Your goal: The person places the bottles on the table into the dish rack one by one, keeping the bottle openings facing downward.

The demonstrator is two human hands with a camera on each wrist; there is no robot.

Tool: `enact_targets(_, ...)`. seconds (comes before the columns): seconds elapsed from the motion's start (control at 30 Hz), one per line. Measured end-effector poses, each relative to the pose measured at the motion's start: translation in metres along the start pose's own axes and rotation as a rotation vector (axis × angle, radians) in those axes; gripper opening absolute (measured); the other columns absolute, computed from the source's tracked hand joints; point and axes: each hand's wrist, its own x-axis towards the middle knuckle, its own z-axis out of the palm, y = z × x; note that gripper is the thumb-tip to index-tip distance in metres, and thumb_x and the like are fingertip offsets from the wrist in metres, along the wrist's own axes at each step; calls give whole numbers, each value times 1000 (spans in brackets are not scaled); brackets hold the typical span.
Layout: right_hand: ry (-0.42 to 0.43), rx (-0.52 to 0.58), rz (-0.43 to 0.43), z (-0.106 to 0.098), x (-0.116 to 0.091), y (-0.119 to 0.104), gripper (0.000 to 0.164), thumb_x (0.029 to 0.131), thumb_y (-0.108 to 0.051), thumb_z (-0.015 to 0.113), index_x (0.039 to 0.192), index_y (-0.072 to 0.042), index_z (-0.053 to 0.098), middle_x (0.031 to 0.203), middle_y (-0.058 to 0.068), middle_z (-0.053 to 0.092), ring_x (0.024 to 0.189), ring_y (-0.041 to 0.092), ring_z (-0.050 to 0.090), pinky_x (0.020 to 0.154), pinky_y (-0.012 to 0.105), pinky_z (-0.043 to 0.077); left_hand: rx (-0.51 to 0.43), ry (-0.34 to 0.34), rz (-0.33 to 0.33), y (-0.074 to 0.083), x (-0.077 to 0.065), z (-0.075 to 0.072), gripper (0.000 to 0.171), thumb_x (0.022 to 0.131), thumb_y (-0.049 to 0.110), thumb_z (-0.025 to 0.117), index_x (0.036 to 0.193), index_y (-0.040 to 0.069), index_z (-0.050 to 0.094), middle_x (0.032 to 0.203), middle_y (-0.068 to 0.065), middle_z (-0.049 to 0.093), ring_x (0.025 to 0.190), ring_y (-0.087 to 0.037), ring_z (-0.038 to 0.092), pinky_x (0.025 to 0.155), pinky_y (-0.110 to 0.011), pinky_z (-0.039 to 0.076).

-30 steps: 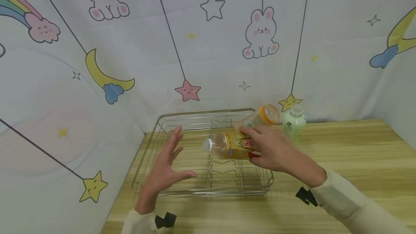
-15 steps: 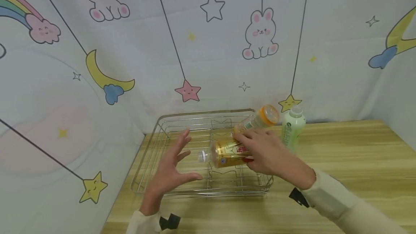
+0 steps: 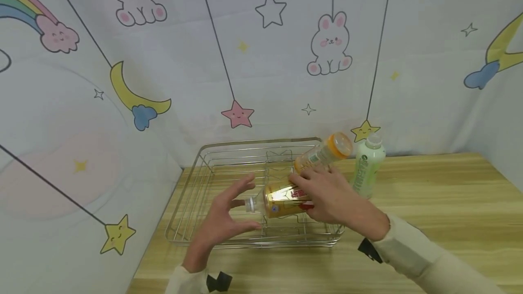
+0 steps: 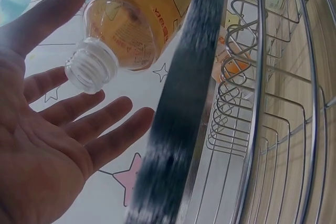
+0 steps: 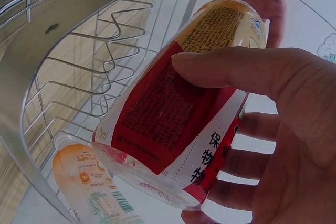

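My right hand (image 3: 331,194) grips a plastic bottle (image 3: 282,201) with a gold and red label, held sideways over the wire rack (image 3: 202,185). The right wrist view shows the thumb across the red part of the bottle's label (image 5: 163,108) and the fingers round its far side. Its clear threaded neck (image 4: 92,66) points left, uncapped. My left hand (image 3: 224,217) is spread around that neck, thumb and fingers wide apart. Behind the right hand, an orange-ended clear bottle (image 3: 320,152) leans upside down in the rack.
A pale green bottle (image 3: 369,167) stands upright on the wooden table (image 3: 441,203), just right of the rack. White cloth (image 3: 286,85) with cartoon prints hangs behind and at both sides. In the left wrist view a dark strap (image 4: 181,108) crosses the picture.
The gripped bottle has moved left and slightly down, its neck now between my left thumb and fingers. My left hand has moved right toward it. The leaning and green bottles stay put.
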Motion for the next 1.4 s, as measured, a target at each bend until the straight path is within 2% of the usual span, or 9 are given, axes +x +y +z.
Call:
enact_targets(0.23,-20,10,16,1,4,-6,73,69,-33,88,134,-22,55,123,5,64,115,30,58,87,59,48,48,4,25,0,-2,2,84,67,3,90,142,5,52,140,-15,55,118,-33,59,82,-45,57)
enact_targets(0.47,-20,16,4,2,8,-11,74,69,-36,89,133,-24,56,125,3,65,115,30,58,86,57,49,18,7,44,-1,-3,4,78,70,1,88,140,4,55,138,-16,56,117,-31,60,83,-40,58)
enact_targets(0.57,-6,19,-4,2,9,-13,71,69,-36,89,131,-24,56,122,2,66,111,30,59,83,56,49,6,7,61,-1,-2,4,77,69,0,88,139,2,55,138,-17,57,117,-31,60,84,-40,57)
enact_targets(0.77,24,10,-22,3,10,-16,60,74,-39,86,125,-25,58,114,-1,67,102,26,61,75,50,51,42,12,85,-2,0,4,72,68,3,89,134,1,59,133,-15,60,116,-30,61,84,-43,57)
enact_targets(0.97,46,4,-39,3,10,-16,59,74,-38,85,124,-22,59,112,1,68,100,26,62,73,50,52,59,7,78,-1,1,5,64,70,2,88,129,0,62,131,-19,61,120,-31,59,90,-42,55)
enact_targets(1.13,55,13,-42,3,9,-16,61,74,-38,86,126,-22,58,114,1,67,104,27,61,78,51,52,76,12,108,-1,2,4,63,70,-1,87,128,-1,62,128,-20,63,119,-31,60,97,-40,51)
enact_targets(1.27,60,56,-36,3,8,-15,64,74,-39,85,129,-24,56,116,0,66,107,27,59,81,52,51,67,23,130,-1,2,2,63,70,-3,86,127,-1,62,128,-19,63,120,-31,59,100,-40,49)
enact_targets(1.4,86,148,-35,2,5,-11,75,71,-39,88,135,-23,52,121,1,63,111,28,57,84,53,51,0,22,133,-1,1,1,62,71,-6,85,128,-4,60,129,-23,61,121,-29,58,90,-42,55)
